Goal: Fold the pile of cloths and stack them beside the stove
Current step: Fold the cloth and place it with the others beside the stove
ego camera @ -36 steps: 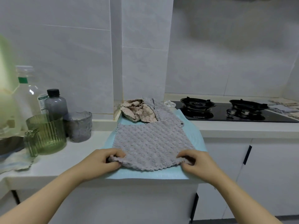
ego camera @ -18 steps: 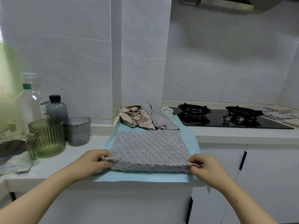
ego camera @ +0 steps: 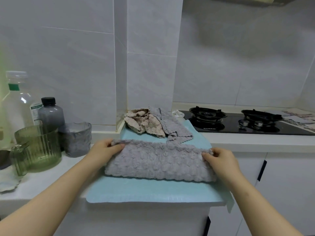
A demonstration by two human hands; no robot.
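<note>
Now left hand (ego camera: 104, 150) and right hand (ego camera: 219, 155) pinch far corners of grey cloth (ego camera: 158, 164), so doubled edges line up on blue mat (ego camera: 153, 191).

The cloths (ego camera: 300, 119) at 3 o'clock and hood (ego camera: 247, 0) at 1 o'clock run off the edge; the label (ego camera: 209, 128) on the stove (ego camera: 235, 125) is too small to read.

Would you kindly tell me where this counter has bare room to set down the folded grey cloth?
Free: the blue mat strip between the grey cloth and the counter edge, and the white counter before the stove. Crowded: the left, with glasses and bottles, and the mat's back, under the unfolded pile.
</note>
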